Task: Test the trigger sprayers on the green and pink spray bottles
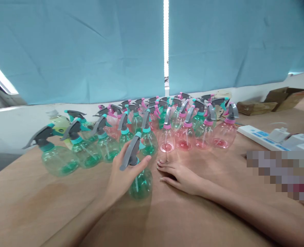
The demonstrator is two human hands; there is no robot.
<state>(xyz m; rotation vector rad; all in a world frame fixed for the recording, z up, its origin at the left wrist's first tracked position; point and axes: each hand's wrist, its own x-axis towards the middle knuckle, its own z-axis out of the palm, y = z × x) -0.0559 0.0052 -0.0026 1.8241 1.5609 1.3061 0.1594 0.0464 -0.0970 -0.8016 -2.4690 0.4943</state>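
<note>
My left hand (126,171) is wrapped round the neck of a green spray bottle (141,187), thumb on the near right side and fingers partly hidden behind the grey trigger head. This bottle is nearest to me, in front of the others. On the wooden table (182,219), my right hand (181,176) lies with its fingers stretched out and nothing in it. Just beyond its fingertips stands a pink spray bottle (166,139). Another green spray bottle (149,140) is right behind the bottle at my left hand.
Several green and pink spray bottles (105,147) stand in rows across the back. At right lies a white power strip (259,139) with plugs, next to a blurred-out patch. Cardboard boxes (288,99) sit at the back right. Blue sheeting (102,51) covers the wall.
</note>
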